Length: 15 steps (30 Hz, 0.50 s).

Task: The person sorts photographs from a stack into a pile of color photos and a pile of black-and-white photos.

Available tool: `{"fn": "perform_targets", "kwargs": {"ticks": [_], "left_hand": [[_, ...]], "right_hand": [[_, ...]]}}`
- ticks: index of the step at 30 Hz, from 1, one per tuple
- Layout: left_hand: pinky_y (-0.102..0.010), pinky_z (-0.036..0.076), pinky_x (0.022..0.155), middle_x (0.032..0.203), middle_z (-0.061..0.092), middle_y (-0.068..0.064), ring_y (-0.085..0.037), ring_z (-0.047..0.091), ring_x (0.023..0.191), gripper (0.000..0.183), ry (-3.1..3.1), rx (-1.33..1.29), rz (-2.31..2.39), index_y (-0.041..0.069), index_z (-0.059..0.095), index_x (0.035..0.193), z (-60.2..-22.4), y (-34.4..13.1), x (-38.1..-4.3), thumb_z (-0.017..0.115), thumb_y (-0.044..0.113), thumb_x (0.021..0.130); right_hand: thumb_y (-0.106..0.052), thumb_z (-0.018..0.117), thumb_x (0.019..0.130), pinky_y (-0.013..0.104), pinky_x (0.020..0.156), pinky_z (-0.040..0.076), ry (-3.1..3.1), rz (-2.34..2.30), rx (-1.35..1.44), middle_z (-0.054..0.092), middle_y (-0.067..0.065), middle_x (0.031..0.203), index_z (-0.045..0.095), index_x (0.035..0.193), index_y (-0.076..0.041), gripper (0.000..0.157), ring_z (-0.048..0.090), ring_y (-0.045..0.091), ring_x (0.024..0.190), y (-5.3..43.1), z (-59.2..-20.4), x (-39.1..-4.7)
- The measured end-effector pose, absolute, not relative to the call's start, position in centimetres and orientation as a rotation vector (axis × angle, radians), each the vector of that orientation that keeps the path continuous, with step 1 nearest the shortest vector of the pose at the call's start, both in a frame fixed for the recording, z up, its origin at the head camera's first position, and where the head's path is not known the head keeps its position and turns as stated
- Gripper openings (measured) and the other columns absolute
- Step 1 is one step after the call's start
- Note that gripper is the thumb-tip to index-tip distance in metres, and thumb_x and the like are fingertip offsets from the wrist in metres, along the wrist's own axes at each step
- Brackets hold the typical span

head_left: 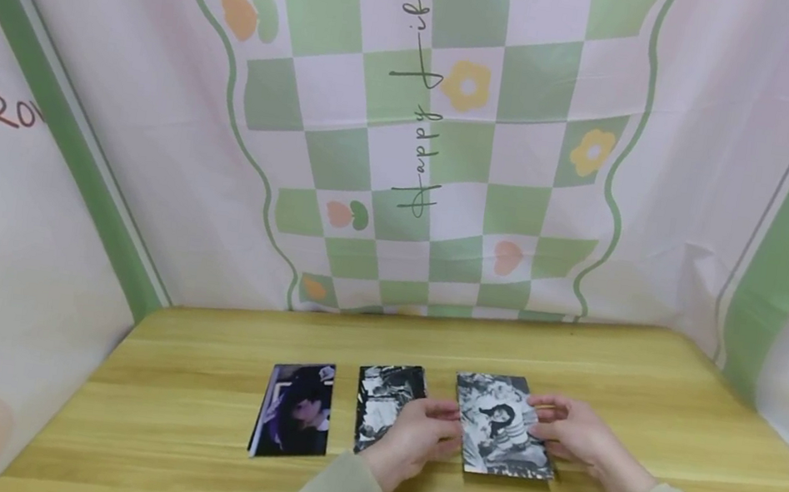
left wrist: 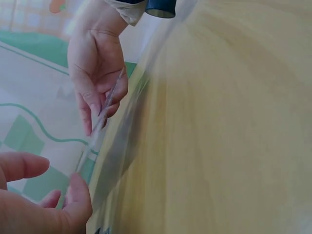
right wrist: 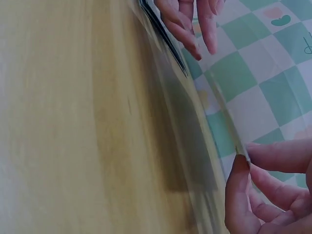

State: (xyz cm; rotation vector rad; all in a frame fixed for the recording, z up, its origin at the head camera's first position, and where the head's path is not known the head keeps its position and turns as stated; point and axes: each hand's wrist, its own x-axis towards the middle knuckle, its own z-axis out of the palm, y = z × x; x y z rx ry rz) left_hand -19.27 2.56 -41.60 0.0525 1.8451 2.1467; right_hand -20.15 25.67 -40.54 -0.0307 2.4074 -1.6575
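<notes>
A black-and-white photo print [head_left: 499,429] of a dark-haired figure is held above the wooden table, tilted and apart from its shadow. My right hand [head_left: 576,434] pinches its right edge between thumb and fingers; the right wrist view shows the right hand [right wrist: 273,187] and the thin print edge-on. At the print's left edge is my left hand [head_left: 417,434], fingers extended and thumb apart in the left wrist view, where the left hand [left wrist: 46,195] shows at lower left. Whether its fingertips touch the print is unclear. Another black-and-white print [head_left: 380,404] lies partly behind the left hand.
A dark purple colour print [head_left: 299,409] lies at the left, with another edge showing beneath it. All rest on the wooden table [head_left: 193,386]. A checked, printed cloth [head_left: 444,161] hangs behind the table, and more cloth hangs at both sides.
</notes>
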Motion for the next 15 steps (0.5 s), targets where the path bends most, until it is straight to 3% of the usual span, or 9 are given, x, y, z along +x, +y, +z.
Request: {"fn": "perform_targets", "kwargs": {"ticks": [6,15], "left_hand": [[-0.025,0.056,0.075,0.102,0.063,-0.012,-0.012,0.060,0.082,0.042,2.006,0.157,2.071,-0.009,0.058,0.118,-41.3,1.5,-19.3,0.063,-0.009,0.076],[-0.027,0.057,0.079,0.100,0.064,-0.011,-0.013,0.060,0.088,0.040,2.089,0.175,2.056,-0.006,0.062,0.114,-41.1,-0.9,-19.4,0.066,-0.013,0.075]], "right_hand": [[0.003,0.064,0.081,0.040,0.079,0.058,2.403,-1.683,-0.066,0.049,0.035,0.121,0.039,0.130,0.016,0.057,0.061,0.016,0.088,25.0,-40.3,-19.7],[0.000,0.066,0.082,0.032,0.077,0.058,2.368,-1.726,-0.105,0.049,0.031,0.124,0.040,0.133,0.013,0.058,0.061,0.015,0.086,22.6,-39.4,-19.7]]}}
